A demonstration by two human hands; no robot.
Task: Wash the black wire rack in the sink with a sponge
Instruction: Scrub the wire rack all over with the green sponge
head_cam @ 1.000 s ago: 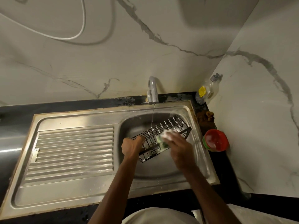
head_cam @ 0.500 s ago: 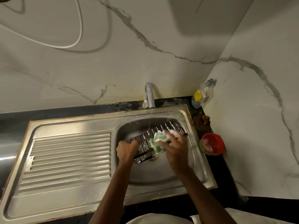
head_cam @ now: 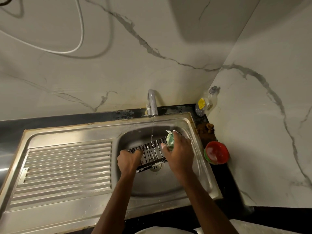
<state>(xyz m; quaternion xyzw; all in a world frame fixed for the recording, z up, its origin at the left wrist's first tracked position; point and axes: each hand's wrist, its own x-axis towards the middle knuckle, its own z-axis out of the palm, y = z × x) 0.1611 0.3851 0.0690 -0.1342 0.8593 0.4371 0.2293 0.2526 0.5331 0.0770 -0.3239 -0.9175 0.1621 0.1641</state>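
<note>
The ribbed drainboard (head_cam: pixel 67 166) fills the left of the sink (head_cam: pixel 199 166). Over the basin, my left hand (head_cam: pixel 129 162) is curled tight round the left end of the rack (head_cam: pixel 152 152), holding it above the drain. The rack runs rightward and up from that fist toward the basin's back right corner, its wires streaked with white suds. A thin stream from the tap (head_cam: pixel 152 103) at the sink's back edge lands on the rack's middle. My right hand (head_cam: pixel 179 154) pinches the sponge (head_cam: pixel 170 139), green and foamy, and presses it on the rack's right end. On the counter past the sink's right edge sits a red bowl (head_cam: pixel 217 152), and a bottle (head_cam: pixel 206 102) stands in the back right corner.
</note>
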